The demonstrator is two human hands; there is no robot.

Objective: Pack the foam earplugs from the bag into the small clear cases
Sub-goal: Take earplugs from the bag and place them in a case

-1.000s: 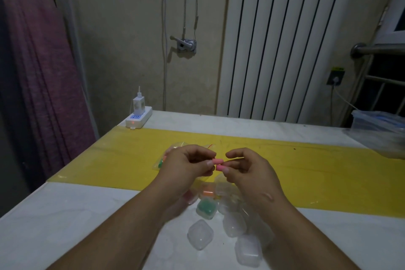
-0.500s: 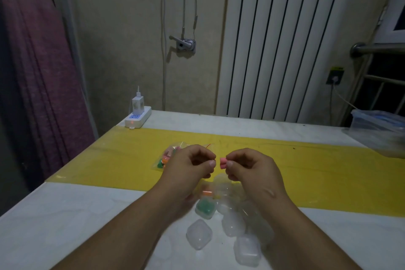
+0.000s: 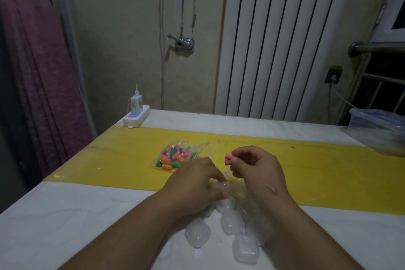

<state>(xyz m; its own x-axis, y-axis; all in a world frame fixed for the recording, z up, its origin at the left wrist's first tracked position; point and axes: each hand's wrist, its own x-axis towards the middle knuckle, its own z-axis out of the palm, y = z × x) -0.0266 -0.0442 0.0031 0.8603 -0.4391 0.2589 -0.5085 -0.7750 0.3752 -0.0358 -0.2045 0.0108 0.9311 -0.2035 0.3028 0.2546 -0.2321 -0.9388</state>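
Note:
A clear bag [image 3: 178, 157] of pink, orange and green foam earplugs lies on the yellow strip [image 3: 114, 160]. My right hand [image 3: 255, 169] pinches pink earplugs [image 3: 228, 158] at its fingertips, raised a little above the table. My left hand [image 3: 195, 184] is lower, its fingers curled around a small clear case [image 3: 220, 186] at the edge of the strip. Several more clear cases [image 3: 232, 221] lie bunched on the white tabletop under and before both hands, one with green showing beneath my left hand.
A white power strip [image 3: 136, 117] with a charger sits at the table's far left corner. A clear plastic box [image 3: 377, 129] stands at the far right. A radiator and wall rise behind the table; a purple curtain hangs at left.
My left hand let go of the pink earplugs and dropped down to a clear case. My right hand keeps the earplugs. The bag is now uncovered.

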